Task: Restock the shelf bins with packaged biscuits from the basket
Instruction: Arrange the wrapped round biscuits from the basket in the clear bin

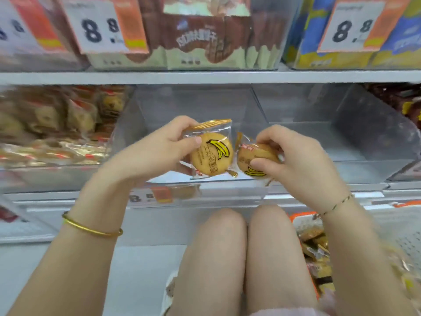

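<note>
We hold one banana biscuit packet (210, 153) in our left hand (159, 147), thumb and fingers pinching its wrapper. A second packet (255, 164) sits gripped in the curled fingers of our right hand (296, 156). Both are raised just in front of the clear middle bin (200, 101), where we see no packets lying. The basket (300, 216) at near right holds a heap of loose packets (315, 236). We judge this bin's restocking barely begun, with nearly all the stock left to move.
</note>
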Demonstrator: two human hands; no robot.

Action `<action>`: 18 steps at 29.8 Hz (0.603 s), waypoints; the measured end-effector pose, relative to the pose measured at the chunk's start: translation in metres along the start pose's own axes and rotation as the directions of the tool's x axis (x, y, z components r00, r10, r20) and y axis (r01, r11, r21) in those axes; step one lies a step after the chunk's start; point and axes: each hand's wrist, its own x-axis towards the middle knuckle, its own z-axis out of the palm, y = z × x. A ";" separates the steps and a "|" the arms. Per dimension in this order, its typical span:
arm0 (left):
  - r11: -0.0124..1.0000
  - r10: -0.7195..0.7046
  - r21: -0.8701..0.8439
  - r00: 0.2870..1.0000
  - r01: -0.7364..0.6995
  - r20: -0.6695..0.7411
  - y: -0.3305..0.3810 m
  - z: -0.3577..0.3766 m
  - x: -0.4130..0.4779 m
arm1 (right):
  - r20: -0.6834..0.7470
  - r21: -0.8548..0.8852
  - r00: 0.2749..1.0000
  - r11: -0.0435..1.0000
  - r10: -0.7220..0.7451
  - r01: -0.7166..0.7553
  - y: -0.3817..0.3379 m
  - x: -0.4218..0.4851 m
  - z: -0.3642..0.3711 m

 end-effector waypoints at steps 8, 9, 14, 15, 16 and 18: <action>0.899 -0.036 0.430 0.992 0.086 -0.122 -0.029 -0.077 0.017 | 0.052 0.015 0.996 0.997 -0.074 0.074 -0.052 0.077 0.073; 0.877 -0.025 0.473 0.992 0.082 -0.125 -0.033 -0.080 0.021 | 0.076 0.011 0.995 0.998 -0.065 0.064 -0.052 0.083 0.081; 0.741 -0.035 0.669 0.998 0.057 -0.046 -0.064 -0.083 0.037 | 0.257 -0.160 0.966 0.987 0.035 0.006 -0.044 0.094 0.115; 0.707 -0.055 0.705 0.998 0.057 -0.025 -0.068 -0.081 0.038 | 0.288 -0.172 0.956 0.985 0.059 -0.009 -0.042 0.094 0.120; 0.671 -0.072 0.739 0.997 0.053 -0.006 -0.074 -0.079 0.038 | 0.313 -0.173 0.947 0.985 0.076 -0.022 -0.040 0.094 0.125; 0.605 -0.102 0.795 0.994 0.042 0.025 -0.081 -0.076 0.040 | 0.347 -0.155 0.934 0.987 0.087 -0.035 -0.039 0.093 0.132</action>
